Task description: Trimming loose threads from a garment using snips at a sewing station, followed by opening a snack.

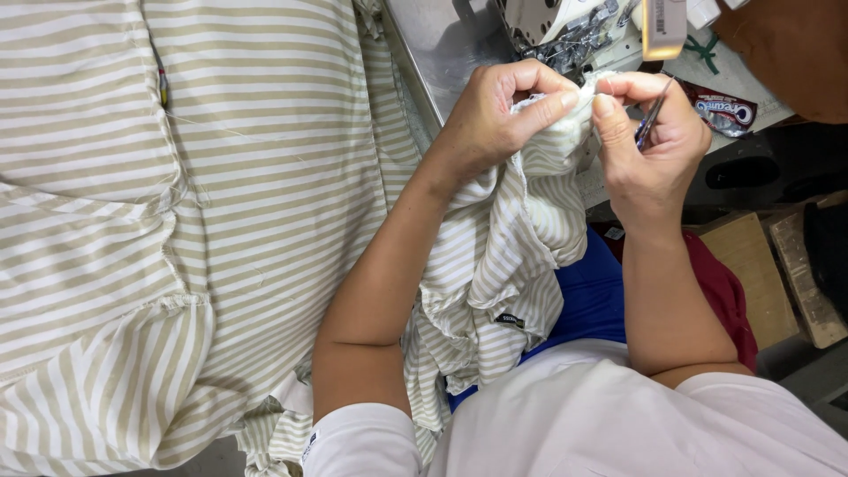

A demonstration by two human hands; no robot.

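A bunched piece of striped cloth (521, 238) is held up just in front of the sewing machine (565, 31). Its top edge is pinched by the left hand (499, 110). Small snips (652, 113) are gripped in the right hand (649, 146), whose fingers (609, 110) touch the cloth. More striped cloth (177, 221) is spread on the counter (433, 40).

Beige-and-white striped garment (508, 238) — bunched, hanging — beside perhaps small snips (651, 115).
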